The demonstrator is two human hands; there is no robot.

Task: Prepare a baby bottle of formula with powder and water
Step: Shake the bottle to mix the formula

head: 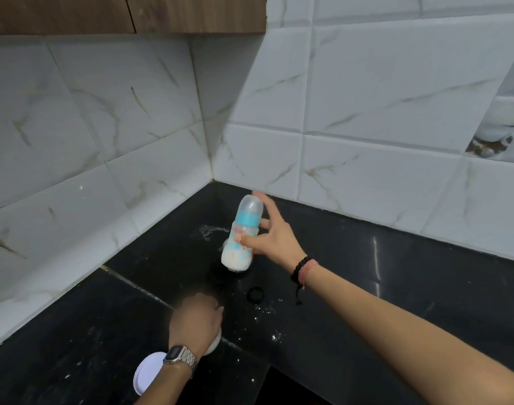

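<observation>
- While the right hand (261, 241) reaches toward the tiled corner, its thumb and fingers (266, 224) are wrapped loosely around the baby bottle (242, 233), the index finger stretched up past the cap.
- The bottle stands tilted on the black surface (367, 273), its base touching or just above it; I cannot tell which.
- The bottle carries a clear dome cap and a blue collar, and white liquid fills its lower part.
- The left hand (196, 321) is blurred; it lies curled over a white container (215, 343), whose edge peeks out beneath the palm. How tightly those fingers hold it cannot be told.
- A white round lid (147, 372) lies flat on the surface just beside the left wrist, which wears a metal watch (179, 359).
- A small black ring (255, 295) lies on the surface between the two hands.
- White powder specks (274, 336) are scattered across the surface near the ring.
- The right wrist wears a dark bead bracelet (301, 268) and a pink thread.
</observation>
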